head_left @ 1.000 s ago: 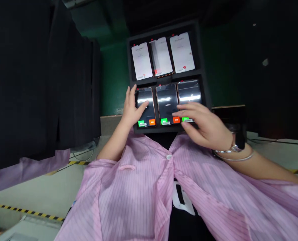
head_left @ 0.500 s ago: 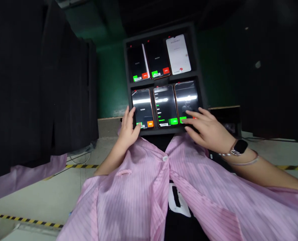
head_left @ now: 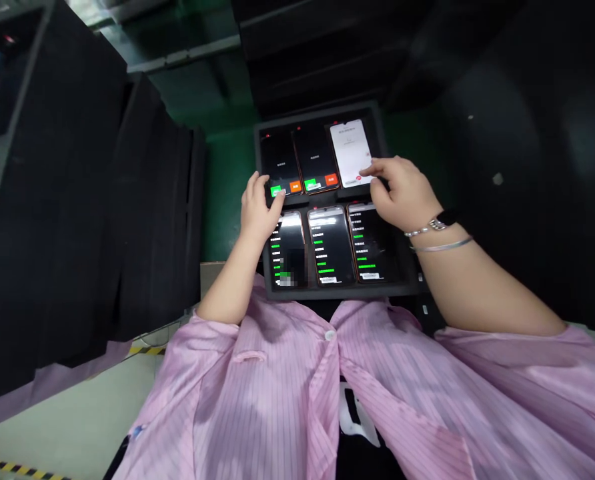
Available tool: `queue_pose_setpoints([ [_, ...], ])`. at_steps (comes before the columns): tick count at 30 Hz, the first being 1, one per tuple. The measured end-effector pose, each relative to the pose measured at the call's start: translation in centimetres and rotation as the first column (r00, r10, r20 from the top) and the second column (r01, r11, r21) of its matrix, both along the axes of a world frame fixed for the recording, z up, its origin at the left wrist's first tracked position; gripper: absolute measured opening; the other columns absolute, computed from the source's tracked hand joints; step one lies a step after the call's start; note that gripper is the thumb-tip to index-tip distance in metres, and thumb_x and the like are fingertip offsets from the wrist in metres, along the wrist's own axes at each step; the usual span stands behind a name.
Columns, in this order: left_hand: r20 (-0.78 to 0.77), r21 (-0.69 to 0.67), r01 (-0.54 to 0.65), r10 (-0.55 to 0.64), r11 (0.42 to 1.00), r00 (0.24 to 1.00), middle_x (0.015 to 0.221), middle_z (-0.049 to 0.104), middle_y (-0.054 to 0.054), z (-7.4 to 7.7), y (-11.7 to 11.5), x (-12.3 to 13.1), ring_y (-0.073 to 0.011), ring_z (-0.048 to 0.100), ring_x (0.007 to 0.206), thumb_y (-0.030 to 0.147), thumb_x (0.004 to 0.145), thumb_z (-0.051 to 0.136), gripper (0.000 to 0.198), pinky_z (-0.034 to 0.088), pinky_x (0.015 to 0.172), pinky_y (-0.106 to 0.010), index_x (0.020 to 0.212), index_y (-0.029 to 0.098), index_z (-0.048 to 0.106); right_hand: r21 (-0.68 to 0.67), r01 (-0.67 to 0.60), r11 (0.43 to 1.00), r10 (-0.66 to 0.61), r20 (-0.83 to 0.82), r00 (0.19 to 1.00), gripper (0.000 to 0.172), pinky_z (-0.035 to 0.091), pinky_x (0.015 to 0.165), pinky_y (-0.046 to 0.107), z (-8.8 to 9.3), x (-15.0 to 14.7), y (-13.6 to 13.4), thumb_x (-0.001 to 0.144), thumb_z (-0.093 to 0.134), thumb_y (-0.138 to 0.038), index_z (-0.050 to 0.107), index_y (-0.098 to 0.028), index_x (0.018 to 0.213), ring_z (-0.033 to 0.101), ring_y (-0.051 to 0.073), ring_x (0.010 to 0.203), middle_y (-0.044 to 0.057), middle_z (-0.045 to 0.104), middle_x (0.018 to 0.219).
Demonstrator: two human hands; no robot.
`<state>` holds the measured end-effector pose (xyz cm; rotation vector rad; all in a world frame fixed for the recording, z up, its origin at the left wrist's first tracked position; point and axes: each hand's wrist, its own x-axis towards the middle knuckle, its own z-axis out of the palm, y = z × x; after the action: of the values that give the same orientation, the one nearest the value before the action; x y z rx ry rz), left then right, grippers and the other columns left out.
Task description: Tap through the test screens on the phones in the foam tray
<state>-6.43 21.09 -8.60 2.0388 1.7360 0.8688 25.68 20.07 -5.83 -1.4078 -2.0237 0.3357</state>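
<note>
Several phones lie screen up in two rows in a black tray [head_left: 407, 291]. My left hand [head_left: 260, 208] is at the tray's left side, fingers apart, its thumb by the green button of the back left phone [head_left: 281, 163]. Beside that one, the back middle phone [head_left: 316, 157] shows green and red buttons. My right hand [head_left: 402, 190] holds nothing; its index finger is at the red icon low on the white-screened phone [head_left: 350, 148]. The front left phone [head_left: 290, 233], front middle phone [head_left: 331, 243] and front right phone [head_left: 370, 243] show lists with green lines.
Dark panels [head_left: 87, 200] stand to the left. Green surface [head_left: 222, 153] shows beside the tray. Yellow and black tape [head_left: 22, 469] crosses the pale floor at the lower left.
Both hands have moved from the front row to the back row of phones. The front phones' screens have changed to lists. The tray appears lower in view.
</note>
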Motion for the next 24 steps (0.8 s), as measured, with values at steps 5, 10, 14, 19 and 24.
queue_pose_setpoints([
  [5,-0.034,-0.051,-0.039,0.037,0.998,0.999,0.168,0.044,-0.017,0.1,-0.7,0.0,-0.0387,0.047,0.153,0.055,0.099,0.064,0.051,0.044,0.125,-0.054,0.138,0.022,0.063,-0.053,0.031,0.998,-0.031,0.000,1.000,0.035,0.044,0.121,0.067,-0.7,0.1,0.3,0.091,0.047,-0.019,0.070,-0.022,0.118,0.070,0.036,0.119,0.013,0.075,0.118],
  [10,-0.103,-0.091,-0.068,0.058,0.994,0.993,0.170,0.042,-0.015,1.2,-1.0,0.6,-0.0406,0.049,0.151,0.047,0.099,0.064,0.043,0.048,0.121,-0.056,0.135,0.024,0.067,0.070,0.028,0.997,-0.016,-0.162,0.987,0.040,0.052,0.117,0.057,3.5,-1.7,-0.5,0.099,0.042,-0.020,0.064,-0.027,0.132,0.062,0.032,0.137,0.010,0.070,0.134],
  [14,-0.153,-0.104,-0.095,0.079,0.990,0.985,0.171,0.040,-0.014,1.7,-1.3,1.0,-0.0417,0.052,0.148,0.041,0.098,0.066,0.036,0.049,0.119,-0.056,0.130,0.025,0.072,0.045,-0.204,0.978,0.207,-0.070,0.976,0.038,0.051,0.118,0.056,3.4,-4.4,0.4,0.098,0.044,-0.019,0.066,-0.021,0.129,0.062,0.032,0.136,0.013,0.070,0.133],
  [19,-0.152,-0.112,-0.094,0.076,0.989,0.985,0.171,0.041,-0.013,1.8,-1.4,1.0,-0.0414,0.050,0.149,0.041,0.098,0.065,0.036,0.047,0.121,-0.055,0.130,0.025,0.071,-0.133,-0.336,0.932,0.349,0.084,0.933,0.042,0.044,0.124,0.064,-0.2,-7.0,1.9,0.092,0.046,-0.014,0.068,-0.014,0.128,0.056,0.037,0.143,0.019,0.069,0.135],
  [24,-0.091,-0.074,-0.069,0.062,0.995,0.994,0.169,0.044,-0.015,1.3,-1.2,0.7,-0.0372,0.049,0.152,0.040,0.095,0.065,0.059,0.044,0.124,-0.052,0.151,0.023,0.053,-0.079,-0.183,0.980,0.175,-0.096,0.980,0.041,0.051,0.119,0.056,0.4,-5.0,0.9,0.096,0.047,-0.021,0.066,-0.021,0.133,0.062,0.033,0.138,0.013,0.069,0.139],
])
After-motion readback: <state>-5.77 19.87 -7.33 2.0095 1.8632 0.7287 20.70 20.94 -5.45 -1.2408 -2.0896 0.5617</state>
